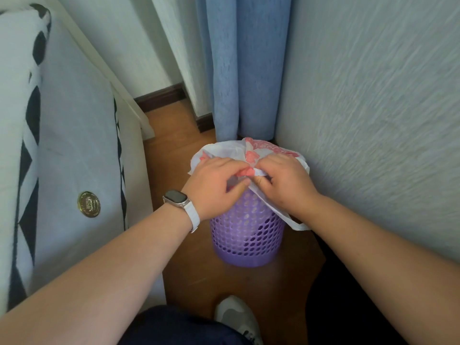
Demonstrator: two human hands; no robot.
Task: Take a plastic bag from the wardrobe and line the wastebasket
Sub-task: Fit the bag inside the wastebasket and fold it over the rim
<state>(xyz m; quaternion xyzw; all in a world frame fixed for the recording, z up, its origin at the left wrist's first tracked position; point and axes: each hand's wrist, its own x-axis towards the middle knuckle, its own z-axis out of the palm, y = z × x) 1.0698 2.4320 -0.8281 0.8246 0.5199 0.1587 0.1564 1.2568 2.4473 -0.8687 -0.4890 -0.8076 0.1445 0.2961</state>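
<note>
A purple perforated wastebasket [245,235] stands on the wooden floor in the corner by the wall. A white plastic bag with red print [271,148] lies over its top, and one handle hangs down its right side. My left hand [214,184], with a watch on the wrist, pinches the bag's near edge over the rim. My right hand [286,181] grips the same edge right beside it. The fingertips of both hands meet at the bunched plastic. The basket's rim is hidden under the bag and my hands.
A mattress or sofa side [74,145] with a gold badge [89,204] stands close on the left. Blue curtain [239,70] hangs behind the basket, and a textured wall [373,120] is at the right. My shoe [236,317] is on the floor below.
</note>
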